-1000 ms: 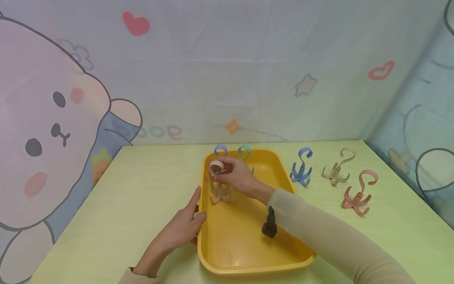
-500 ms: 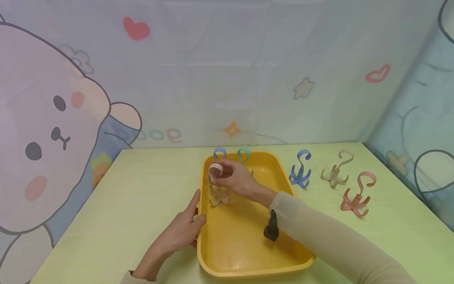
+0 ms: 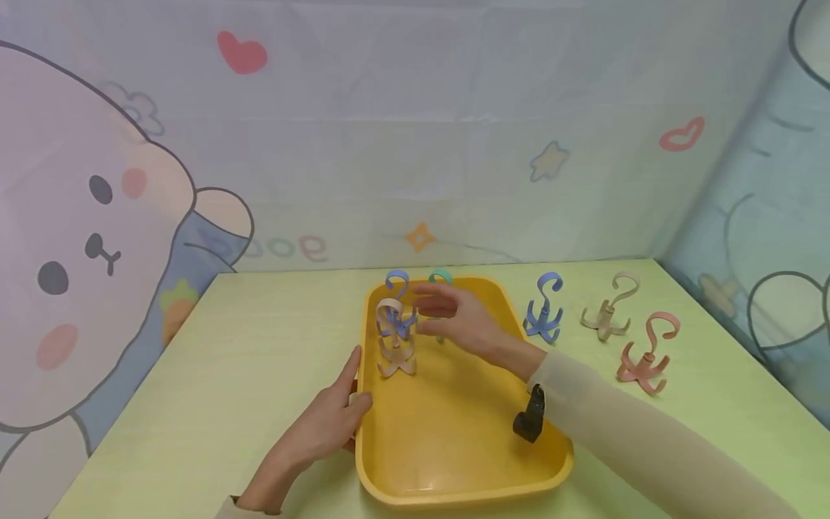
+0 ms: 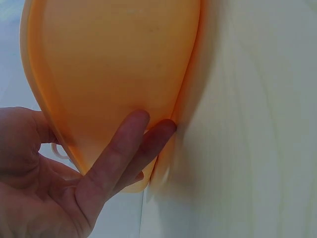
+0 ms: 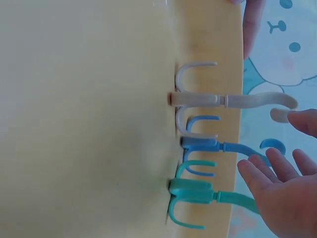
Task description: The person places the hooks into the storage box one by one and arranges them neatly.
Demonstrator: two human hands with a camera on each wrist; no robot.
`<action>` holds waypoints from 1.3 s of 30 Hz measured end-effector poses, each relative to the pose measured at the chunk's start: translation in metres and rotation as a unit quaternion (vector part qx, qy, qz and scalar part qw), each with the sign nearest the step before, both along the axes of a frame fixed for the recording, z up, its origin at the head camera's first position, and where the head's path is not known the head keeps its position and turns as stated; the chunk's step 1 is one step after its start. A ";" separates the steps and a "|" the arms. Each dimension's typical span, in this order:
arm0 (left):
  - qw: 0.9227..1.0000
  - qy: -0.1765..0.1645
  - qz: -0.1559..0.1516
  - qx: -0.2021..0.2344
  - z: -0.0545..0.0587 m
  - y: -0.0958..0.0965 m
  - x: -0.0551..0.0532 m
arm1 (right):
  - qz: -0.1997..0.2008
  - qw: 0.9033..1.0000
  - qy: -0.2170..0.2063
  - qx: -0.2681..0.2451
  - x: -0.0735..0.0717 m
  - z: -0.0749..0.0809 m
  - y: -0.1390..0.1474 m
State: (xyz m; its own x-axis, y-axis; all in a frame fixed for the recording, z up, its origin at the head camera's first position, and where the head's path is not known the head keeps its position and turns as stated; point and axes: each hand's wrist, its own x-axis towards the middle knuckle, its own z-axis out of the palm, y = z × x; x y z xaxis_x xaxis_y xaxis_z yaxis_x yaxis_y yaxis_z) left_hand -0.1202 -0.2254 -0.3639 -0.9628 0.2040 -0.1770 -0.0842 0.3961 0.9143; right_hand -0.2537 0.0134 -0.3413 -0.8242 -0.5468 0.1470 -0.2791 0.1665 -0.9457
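My left hand [image 3: 327, 424] grips the left side of a yellow tray [image 3: 467, 494], thumb at the rim and fingers along the outer wall [image 4: 114, 59]. Inside the tray, a beige four-prong hook hanger [image 3: 397, 358] stands upright by the left wall. Behind it stands a blue hook hanger [image 3: 398, 275], with a teal hook hanger [image 5: 190, 191] beside that one. My right hand [image 3: 463, 321] is over the tray's far part, fingers spread and holding nothing. It partly hides the teal hanger in the head view. In the right wrist view the thumb is close to the beige hanger's curved top.
On the table [image 3: 272, 324] right of the tray stand another blue hook hanger [image 3: 543, 317], a second beige one [image 3: 606, 321] and a pink one [image 3: 645, 367]. A printed cloth backdrop [image 3: 454, 180] rises behind the table. A black wrist device [image 3: 532, 417] hangs below the right sleeve.
My right hand has let go of the beige hanger and moved right, fingers opening. The beige hanger stays standing in the tray. My left hand keeps its hold on the tray.
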 end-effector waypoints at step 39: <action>1.000 -0.011 -0.004 0.006 0.000 0.004 0.001 | -0.095 0.995 -0.022 -0.030 0.017 0.023 0.106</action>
State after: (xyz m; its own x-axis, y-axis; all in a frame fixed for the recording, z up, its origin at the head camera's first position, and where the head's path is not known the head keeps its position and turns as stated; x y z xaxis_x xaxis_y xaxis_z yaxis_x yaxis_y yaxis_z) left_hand -0.1192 -0.2211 -0.3639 -0.9570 0.2149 -0.1948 -0.1003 0.3852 0.9174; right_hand -0.2367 0.1195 -0.3187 -0.9183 -0.3722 0.1353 -0.2054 0.1556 -0.9662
